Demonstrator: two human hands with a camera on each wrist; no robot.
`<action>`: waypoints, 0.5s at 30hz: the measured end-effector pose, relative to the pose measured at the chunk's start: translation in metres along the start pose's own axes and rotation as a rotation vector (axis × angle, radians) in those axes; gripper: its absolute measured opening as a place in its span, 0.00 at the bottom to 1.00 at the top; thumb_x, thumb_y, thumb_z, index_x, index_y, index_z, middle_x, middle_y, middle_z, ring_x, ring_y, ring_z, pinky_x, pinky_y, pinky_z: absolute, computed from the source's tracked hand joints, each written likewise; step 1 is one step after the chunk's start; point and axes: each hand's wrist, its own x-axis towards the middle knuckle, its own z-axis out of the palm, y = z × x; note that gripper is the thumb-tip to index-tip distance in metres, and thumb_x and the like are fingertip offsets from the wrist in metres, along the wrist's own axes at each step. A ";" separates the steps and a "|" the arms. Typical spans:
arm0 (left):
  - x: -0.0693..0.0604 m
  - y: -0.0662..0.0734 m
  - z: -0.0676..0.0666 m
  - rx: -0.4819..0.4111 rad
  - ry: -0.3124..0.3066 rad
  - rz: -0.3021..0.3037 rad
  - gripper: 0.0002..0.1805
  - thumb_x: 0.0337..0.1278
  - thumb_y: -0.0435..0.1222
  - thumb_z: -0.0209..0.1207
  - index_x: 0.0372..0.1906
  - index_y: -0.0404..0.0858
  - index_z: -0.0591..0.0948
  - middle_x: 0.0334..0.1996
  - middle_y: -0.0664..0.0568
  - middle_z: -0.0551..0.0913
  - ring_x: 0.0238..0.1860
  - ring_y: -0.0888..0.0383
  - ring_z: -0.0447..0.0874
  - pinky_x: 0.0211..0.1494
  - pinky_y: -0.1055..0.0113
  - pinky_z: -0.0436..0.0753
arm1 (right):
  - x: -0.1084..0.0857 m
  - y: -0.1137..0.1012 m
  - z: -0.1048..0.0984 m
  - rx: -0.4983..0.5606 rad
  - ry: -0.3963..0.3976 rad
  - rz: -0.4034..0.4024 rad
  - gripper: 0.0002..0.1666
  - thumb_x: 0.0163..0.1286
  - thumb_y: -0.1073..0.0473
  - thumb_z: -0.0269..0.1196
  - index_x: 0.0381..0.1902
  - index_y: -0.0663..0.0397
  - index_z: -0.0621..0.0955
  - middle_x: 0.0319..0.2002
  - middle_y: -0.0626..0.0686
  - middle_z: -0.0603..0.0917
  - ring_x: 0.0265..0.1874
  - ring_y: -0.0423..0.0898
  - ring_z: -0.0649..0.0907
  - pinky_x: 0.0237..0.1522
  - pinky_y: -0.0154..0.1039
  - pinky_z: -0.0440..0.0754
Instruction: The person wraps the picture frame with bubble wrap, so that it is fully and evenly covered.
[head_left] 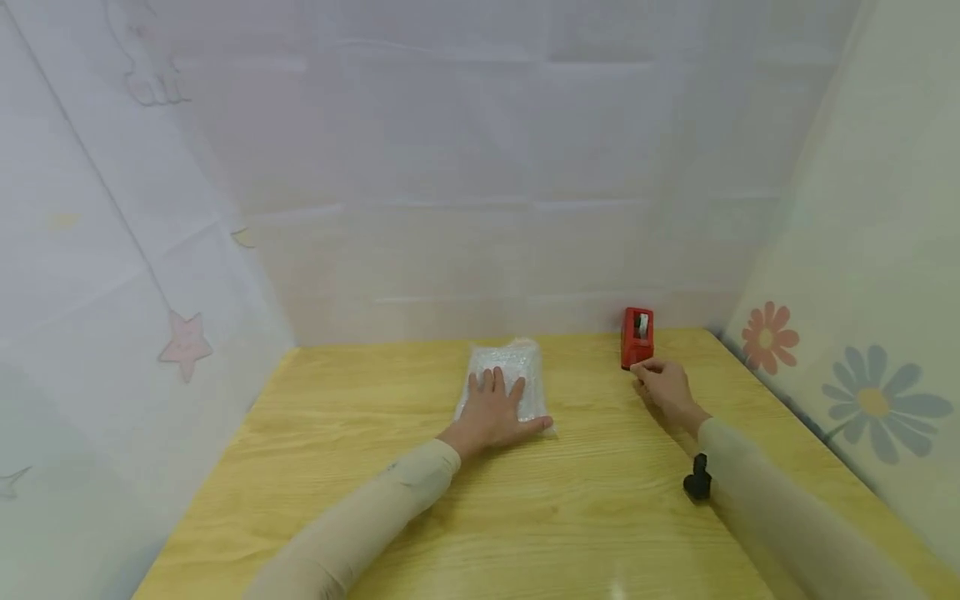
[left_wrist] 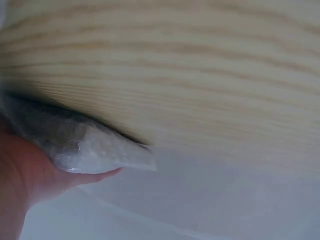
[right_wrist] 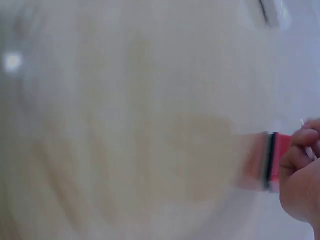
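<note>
A flat package in clear bubble wrap (head_left: pixel 528 367) lies on the wooden table. My left hand (head_left: pixel 491 417) rests on it with fingers spread; the left wrist view shows the thumb along the edge of the bubble wrap (left_wrist: pixel 107 150). To the right, near the back edge, stands a red tape dispenser (head_left: pixel 637 333). At its near end my right hand (head_left: pixel 663 385) has thumb and forefinger pinched together, seemingly on the end of the clear tape. In the right wrist view the curled fingers (right_wrist: pixel 297 157) partly cover the dispenser (right_wrist: pixel 282 147), and a small glint shows by the fingertips.
The yellow wooden table (head_left: pixel 360 392) meets a pale sheet wall (head_left: pixel 450 267) at the back. More printed sheeting (head_left: pixel 847 275) stands along the right side, and a similar sheet on the left. A black wrist-worn device (head_left: pixel 697 482) hangs at the right sleeve.
</note>
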 end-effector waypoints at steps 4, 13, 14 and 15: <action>0.005 -0.001 0.001 0.025 0.021 0.066 0.60 0.55 0.81 0.24 0.79 0.43 0.63 0.73 0.29 0.61 0.74 0.34 0.56 0.72 0.35 0.52 | 0.004 -0.024 -0.008 -0.116 -0.164 -0.159 0.19 0.80 0.52 0.58 0.52 0.65 0.82 0.40 0.67 0.81 0.26 0.53 0.77 0.28 0.43 0.76; -0.016 0.050 -0.009 0.086 -0.098 -0.004 0.43 0.78 0.62 0.24 0.79 0.34 0.60 0.73 0.28 0.61 0.74 0.33 0.57 0.73 0.43 0.59 | 0.021 -0.081 0.021 -0.106 -0.613 -0.300 0.11 0.83 0.58 0.52 0.46 0.61 0.78 0.28 0.61 0.75 0.16 0.46 0.66 0.21 0.40 0.69; -0.015 0.053 -0.010 0.076 -0.108 -0.021 0.42 0.79 0.61 0.25 0.79 0.34 0.60 0.73 0.28 0.60 0.74 0.33 0.57 0.73 0.43 0.58 | 0.024 -0.088 0.027 -0.100 -0.662 -0.293 0.12 0.83 0.58 0.53 0.46 0.61 0.78 0.28 0.62 0.74 0.16 0.47 0.66 0.22 0.40 0.69; -0.014 0.056 -0.012 0.065 -0.126 -0.037 0.42 0.79 0.61 0.25 0.79 0.35 0.59 0.74 0.28 0.59 0.74 0.33 0.55 0.73 0.43 0.57 | 0.026 -0.095 0.035 -0.108 -0.706 -0.293 0.12 0.83 0.57 0.53 0.46 0.61 0.78 0.27 0.61 0.74 0.16 0.47 0.66 0.23 0.41 0.70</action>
